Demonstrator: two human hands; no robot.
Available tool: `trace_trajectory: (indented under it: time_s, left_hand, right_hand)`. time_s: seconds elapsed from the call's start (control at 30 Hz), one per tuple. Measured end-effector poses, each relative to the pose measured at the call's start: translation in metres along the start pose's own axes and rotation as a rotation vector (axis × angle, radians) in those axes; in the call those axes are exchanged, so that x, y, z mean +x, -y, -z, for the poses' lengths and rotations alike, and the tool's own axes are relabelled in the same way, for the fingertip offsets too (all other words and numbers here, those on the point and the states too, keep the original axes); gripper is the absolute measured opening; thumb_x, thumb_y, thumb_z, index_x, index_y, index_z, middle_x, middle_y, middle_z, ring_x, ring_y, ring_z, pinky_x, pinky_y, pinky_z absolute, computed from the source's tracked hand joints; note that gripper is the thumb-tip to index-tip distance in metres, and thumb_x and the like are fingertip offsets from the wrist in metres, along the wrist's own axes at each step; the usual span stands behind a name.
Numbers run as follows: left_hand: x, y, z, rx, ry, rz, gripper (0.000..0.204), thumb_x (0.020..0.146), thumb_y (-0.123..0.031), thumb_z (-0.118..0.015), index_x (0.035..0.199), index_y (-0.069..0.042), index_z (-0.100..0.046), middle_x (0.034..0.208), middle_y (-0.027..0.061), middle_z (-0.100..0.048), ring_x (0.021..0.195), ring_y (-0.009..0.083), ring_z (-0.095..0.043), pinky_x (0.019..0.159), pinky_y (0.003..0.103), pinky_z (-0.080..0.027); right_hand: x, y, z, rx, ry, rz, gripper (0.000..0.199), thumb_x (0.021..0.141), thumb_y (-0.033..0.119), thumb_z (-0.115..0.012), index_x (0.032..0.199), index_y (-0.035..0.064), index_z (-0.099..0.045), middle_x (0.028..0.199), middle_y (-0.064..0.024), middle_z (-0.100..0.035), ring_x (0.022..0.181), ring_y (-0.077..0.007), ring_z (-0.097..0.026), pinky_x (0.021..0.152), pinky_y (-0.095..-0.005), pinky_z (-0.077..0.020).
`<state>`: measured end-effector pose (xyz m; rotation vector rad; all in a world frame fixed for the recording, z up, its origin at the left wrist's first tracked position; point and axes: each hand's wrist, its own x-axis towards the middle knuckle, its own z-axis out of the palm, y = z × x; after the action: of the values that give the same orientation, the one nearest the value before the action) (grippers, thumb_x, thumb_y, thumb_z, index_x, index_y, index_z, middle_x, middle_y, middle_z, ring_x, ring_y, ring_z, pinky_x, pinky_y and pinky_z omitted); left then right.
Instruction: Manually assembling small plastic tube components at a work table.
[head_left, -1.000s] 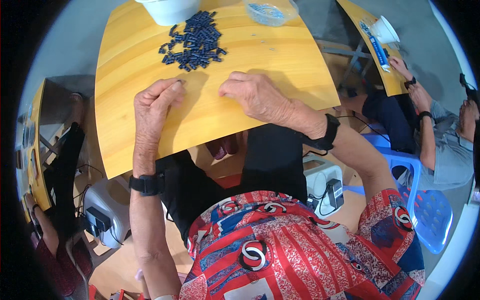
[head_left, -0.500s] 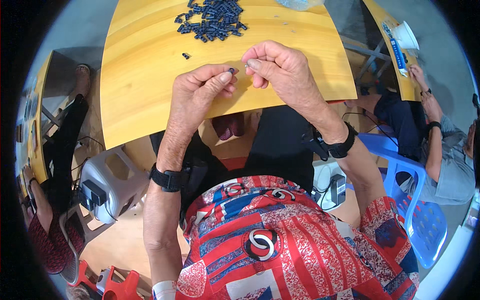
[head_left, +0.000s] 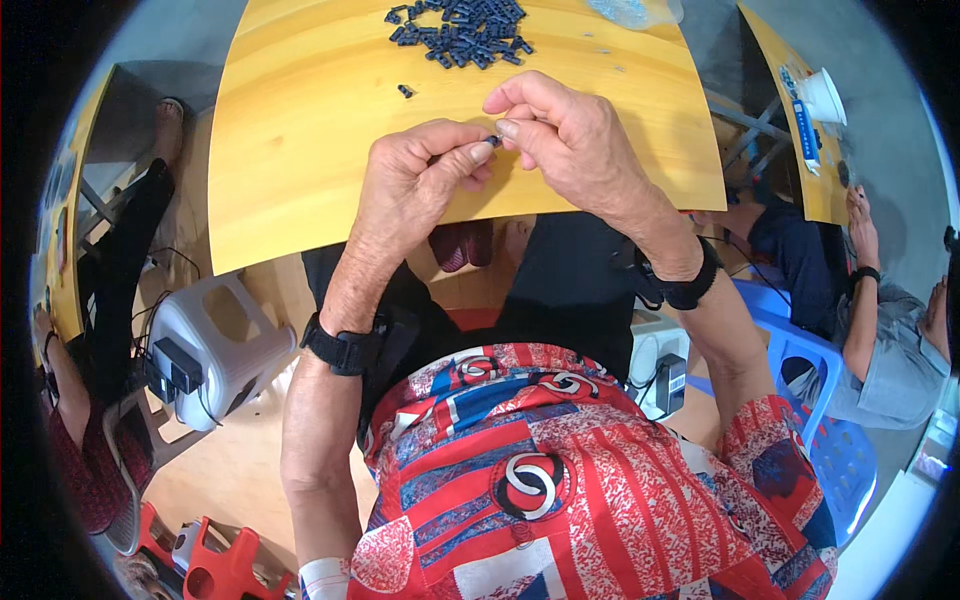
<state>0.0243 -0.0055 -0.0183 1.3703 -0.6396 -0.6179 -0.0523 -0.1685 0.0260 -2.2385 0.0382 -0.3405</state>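
Observation:
My left hand (head_left: pixel 420 185) pinches a small dark plastic piece (head_left: pixel 493 141) between thumb and forefinger. Closed in a pinch as well, my right hand (head_left: pixel 580 140) meets the piece with its fingertips. Whatever tiny thing sits in that right pinch is mostly covered by the fingers. Both hands are just above the near part of the yellow wooden table (head_left: pixel 300 170). Beyond them lies a heap of small dark blue-black plastic pieces (head_left: pixel 465 35), and one loose piece (head_left: pixel 405 91) rests apart from it, nearer to me.
A clear plastic bag or tray (head_left: pixel 635 10) lies at the table's far right, with a few tiny bits near it. Another person (head_left: pixel 890 340) sits at a table on the right, on which stands a white bowl (head_left: pixel 823 96). At left are a grey stool (head_left: pixel 215 340) and another person's arm (head_left: pixel 70 390).
My fingertips have come together: the right pinch, which held a tiny silvery bit apart, now touches the dark piece in my left hand. The view has shifted slightly.

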Motion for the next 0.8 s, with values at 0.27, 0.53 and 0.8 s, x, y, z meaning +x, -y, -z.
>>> trace_trajectory:
  time_s: [0.27,0.53,0.8]
  left_hand:
    - [0.0017,0.0001,-0.0008,0.056,0.014,0.018,0.015,0.089,-0.007,-0.06,0.097,0.003,-0.068,0.078,0.0067,-0.067,0.069,0.0103,-0.062,0.066,0.023,-0.051]
    - [0.0038,0.0017,0.0011,0.034,0.027,0.028,0.016,0.09,-0.007,-0.059,0.097,0.004,-0.067,0.078,0.0069,-0.067,0.068,0.0102,-0.062,0.065,0.023,-0.051]
    - [0.0025,0.0068,-0.005,0.052,0.008,0.004,0.014,0.088,-0.007,-0.06,0.094,0.003,-0.067,0.075,0.0062,-0.066,0.068,0.0104,-0.061,0.064,0.023,-0.051]
  right_hand:
    - [0.0034,-0.0036,-0.0017,-0.074,-0.006,0.085,0.012,0.083,0.009,-0.057,0.094,0.0057,-0.059,0.071,-0.0146,-0.063,0.068,-0.031,-0.065,0.06,-0.0389,-0.0507]
    - [0.0085,-0.0021,0.0042,-0.157,0.089,0.091,0.014,0.086,0.006,-0.056,0.099,0.0028,-0.06,0.075,-0.0092,-0.064,0.064,-0.0163,-0.062,0.058,-0.0286,-0.0497]
    - [0.003,-0.0058,0.0005,-0.174,0.074,0.063,0.014,0.085,0.007,-0.057,0.099,0.0042,-0.06,0.074,-0.0095,-0.063,0.066,-0.0186,-0.063,0.06,-0.0294,-0.0498]
